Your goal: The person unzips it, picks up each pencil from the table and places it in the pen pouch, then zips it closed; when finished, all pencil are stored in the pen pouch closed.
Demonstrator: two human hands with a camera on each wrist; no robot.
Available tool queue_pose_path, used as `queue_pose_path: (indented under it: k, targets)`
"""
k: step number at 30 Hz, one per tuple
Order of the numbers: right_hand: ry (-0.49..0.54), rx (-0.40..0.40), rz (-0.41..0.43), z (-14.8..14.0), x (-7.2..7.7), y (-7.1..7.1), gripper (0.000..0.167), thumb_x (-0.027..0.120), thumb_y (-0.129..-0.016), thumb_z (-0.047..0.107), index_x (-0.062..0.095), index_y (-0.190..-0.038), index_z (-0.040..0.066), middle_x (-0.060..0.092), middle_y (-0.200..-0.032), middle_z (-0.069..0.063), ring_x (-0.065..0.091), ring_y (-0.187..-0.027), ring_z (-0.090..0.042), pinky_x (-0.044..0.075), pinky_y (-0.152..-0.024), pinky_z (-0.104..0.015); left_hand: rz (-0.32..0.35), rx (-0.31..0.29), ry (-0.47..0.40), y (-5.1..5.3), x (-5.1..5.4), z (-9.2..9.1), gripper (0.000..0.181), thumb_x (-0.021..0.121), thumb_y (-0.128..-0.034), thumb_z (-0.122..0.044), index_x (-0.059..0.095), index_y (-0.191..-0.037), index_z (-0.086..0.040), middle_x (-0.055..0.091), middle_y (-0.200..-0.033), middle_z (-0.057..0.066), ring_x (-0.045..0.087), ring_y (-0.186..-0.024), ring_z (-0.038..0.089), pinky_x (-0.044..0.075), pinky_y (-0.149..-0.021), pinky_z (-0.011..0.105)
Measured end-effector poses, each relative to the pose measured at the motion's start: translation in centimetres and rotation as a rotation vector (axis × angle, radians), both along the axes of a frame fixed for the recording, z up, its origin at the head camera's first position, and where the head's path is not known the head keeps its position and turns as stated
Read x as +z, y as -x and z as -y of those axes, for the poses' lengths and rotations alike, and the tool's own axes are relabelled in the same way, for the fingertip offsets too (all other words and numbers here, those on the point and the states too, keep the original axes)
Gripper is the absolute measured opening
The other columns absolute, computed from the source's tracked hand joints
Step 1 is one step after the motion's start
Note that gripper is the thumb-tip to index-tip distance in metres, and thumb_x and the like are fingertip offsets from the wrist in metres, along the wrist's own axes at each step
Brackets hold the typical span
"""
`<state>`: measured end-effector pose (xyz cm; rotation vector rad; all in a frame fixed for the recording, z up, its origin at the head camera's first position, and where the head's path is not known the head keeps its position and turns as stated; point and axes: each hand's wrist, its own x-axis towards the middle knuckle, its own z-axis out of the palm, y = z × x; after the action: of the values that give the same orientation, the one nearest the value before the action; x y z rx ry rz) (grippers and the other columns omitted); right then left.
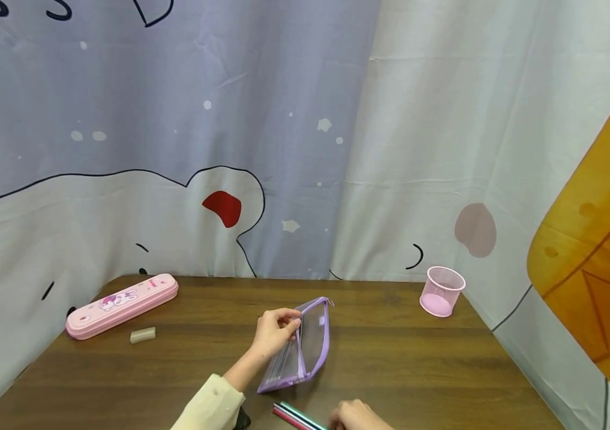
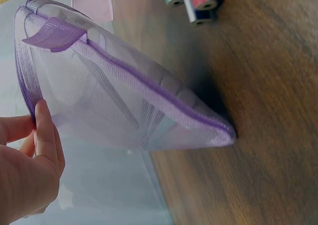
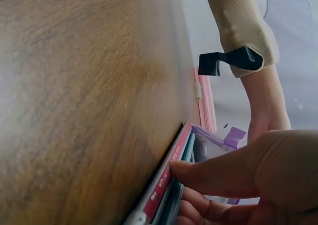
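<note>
A purple-edged mesh zipper pouch stands tilted on the table, its mouth gaping in the head view. My left hand pinches its upper rim between thumb and fingers. Thin stripes show through the mesh; whether they are folds or contents I cannot tell. In front of the pouch, near the bottom of the head view, lies a small bundle of pencils, red, green and dark. My right hand grips these pencils, its thumb on the red one and fingers on the other side. The head view cuts off part of that hand.
A pink pencil case lies at the back left, with a small pale eraser-like block in front of it. At the back right stands a pink see-through cup. A printed curtain hangs behind the wooden table.
</note>
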<state>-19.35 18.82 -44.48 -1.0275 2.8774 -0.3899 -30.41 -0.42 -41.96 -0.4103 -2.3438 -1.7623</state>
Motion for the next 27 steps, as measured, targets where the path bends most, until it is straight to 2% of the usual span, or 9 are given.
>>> queue_pose_path:
  k: [11,15,19,21,23,25,27]
  targets:
    - [0.038,0.006,0.047,-0.3,-0.2,0.1,0.005,0.064,-0.067,0.011,0.063,-0.072,0.012,0.055,-0.061,0.007,0.044,-0.057,0.005,0.038,-0.052,-0.01,-0.008,0.013,0.011,0.0,-0.1,0.0,0.015,0.062,-0.0772,0.0,0.066,-0.091,0.004,0.062,-0.067,0.015,0.051,-0.048,0.002,0.05,-0.045,0.016]
    - [0.064,0.102,0.008,-1.0,0.6,-0.1,0.005,0.062,-0.071,0.014,0.064,-0.075,0.013,0.059,-0.063,0.008,0.046,-0.059,0.008,0.035,-0.052,-0.005,-0.024,0.01,0.023,-0.1,-0.1,0.0,0.015,0.062,-0.0771,-0.001,0.065,-0.091,0.005,0.061,-0.065,0.014,0.052,-0.047,0.004,0.049,-0.044,0.015]
    - [0.115,0.247,-0.026,-2.2,2.6,-0.6,0.008,0.061,-0.075,0.015,0.066,-0.081,0.013,0.064,-0.067,0.008,0.047,-0.062,0.012,0.035,-0.054,0.0,-0.021,0.014,0.031,-0.1,-0.1,0.1,0.014,0.062,-0.0771,-0.001,0.066,-0.09,0.004,0.061,-0.065,0.013,0.052,-0.048,0.003,0.049,-0.044,0.015]
    - [0.167,0.301,0.0,-2.7,3.8,-0.9,0.01,0.061,-0.075,0.011,0.066,-0.084,0.012,0.065,-0.068,0.006,0.048,-0.063,0.013,0.037,-0.054,0.001,-0.02,0.018,0.034,0.0,-0.1,0.2,0.014,0.061,-0.0773,0.0,0.066,-0.09,0.004,0.061,-0.066,0.012,0.051,-0.048,0.002,0.049,-0.044,0.015]
    - [0.254,0.332,0.061,-3.3,4.9,-1.0,0.013,0.061,-0.076,0.007,0.066,-0.088,0.009,0.065,-0.069,0.002,0.049,-0.065,0.013,0.04,-0.055,0.0,-0.019,0.02,0.032,0.0,0.0,0.3,0.015,0.061,-0.0773,0.0,0.066,-0.091,0.004,0.061,-0.066,0.012,0.051,-0.048,0.002,0.049,-0.045,0.016]
    - [0.351,0.327,0.125,-3.8,5.7,-0.9,0.016,0.061,-0.077,0.005,0.064,-0.093,0.006,0.065,-0.069,-0.003,0.051,-0.067,0.011,0.045,-0.056,-0.005,-0.014,0.022,0.029,0.0,0.0,0.3,0.015,0.061,-0.0775,-0.001,0.066,-0.091,0.005,0.061,-0.066,0.012,0.051,-0.048,0.003,0.05,-0.045,0.016]
    - [0.46,0.282,0.204,-4.3,6.2,-0.7,0.018,0.061,-0.079,0.005,0.062,-0.097,0.003,0.064,-0.071,-0.007,0.053,-0.068,0.008,0.049,-0.055,-0.012,-0.018,0.02,0.028,0.0,0.0,0.3,0.015,0.061,-0.0775,-0.001,0.065,-0.091,0.005,0.062,-0.066,0.012,0.051,-0.048,0.002,0.05,-0.045,0.016]
